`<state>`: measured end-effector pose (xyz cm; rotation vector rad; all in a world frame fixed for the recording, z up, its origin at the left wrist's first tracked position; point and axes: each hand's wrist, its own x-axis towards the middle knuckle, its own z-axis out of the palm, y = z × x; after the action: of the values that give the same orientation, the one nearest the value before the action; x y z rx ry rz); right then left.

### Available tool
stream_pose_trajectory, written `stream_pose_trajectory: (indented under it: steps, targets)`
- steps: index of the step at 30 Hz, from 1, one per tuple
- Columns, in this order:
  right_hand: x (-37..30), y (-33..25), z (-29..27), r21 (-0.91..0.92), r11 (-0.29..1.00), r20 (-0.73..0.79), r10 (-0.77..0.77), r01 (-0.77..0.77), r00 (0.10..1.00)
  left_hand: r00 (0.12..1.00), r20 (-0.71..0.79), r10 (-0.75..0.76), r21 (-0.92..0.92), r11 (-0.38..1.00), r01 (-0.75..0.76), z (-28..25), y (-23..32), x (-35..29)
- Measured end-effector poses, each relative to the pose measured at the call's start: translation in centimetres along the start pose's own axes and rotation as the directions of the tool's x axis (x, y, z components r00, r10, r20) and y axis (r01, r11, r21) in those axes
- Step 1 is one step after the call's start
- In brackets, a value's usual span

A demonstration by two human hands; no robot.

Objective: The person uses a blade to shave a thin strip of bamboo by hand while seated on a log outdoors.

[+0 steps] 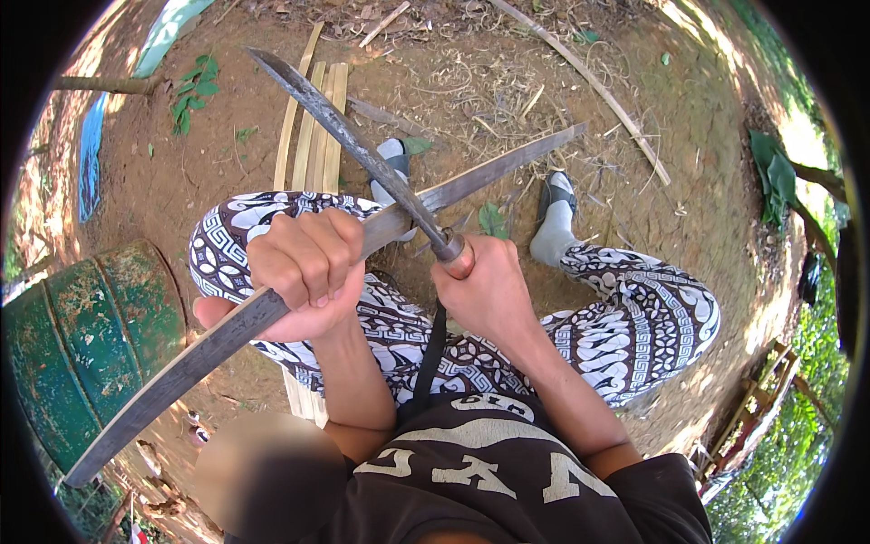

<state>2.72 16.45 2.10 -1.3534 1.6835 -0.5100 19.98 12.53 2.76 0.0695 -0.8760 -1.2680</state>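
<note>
Above the lap, a knife [347, 140] crosses over a strip [471, 181].
The left hand [304, 267] wraps the strip, fingers pressed together; the right hand [480, 286] curls tightly round the knife's handle. Both far tips reach out over soil [634, 208]; the strip's near end overlaps the drum [100, 317] in view. Pale lettering crosses the black shirt [408, 508].

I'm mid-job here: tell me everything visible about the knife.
The knife has a long, dark grey blade, apparently metal, with lighter scuffed patches. It narrows toward a copper-brown collar; the handle is hidden inside the closed right hand. It slants, its tip pointing far and leftward, passing over the long flat strip in the left hand. Whether blade and strip touch can't be told.
</note>
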Motion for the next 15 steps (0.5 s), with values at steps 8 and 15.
stream_pose_trajectory:
  steps: [8,15]
  targets:
    - [1.6,6.8,-1.1,-0.109,0.987,-0.135,0.105,-0.12,0.985,1.0,0.031,0.002,0.01,1.0,-0.002,-0.1,0.1,-0.1]
    - [0.4,3.7,-2.3,-0.048,0.983,0.039,0.181,-0.179,0.983,1.0,-0.027,0.0,-0.02,1.0,-0.001,0.2,-0.1,0.4]
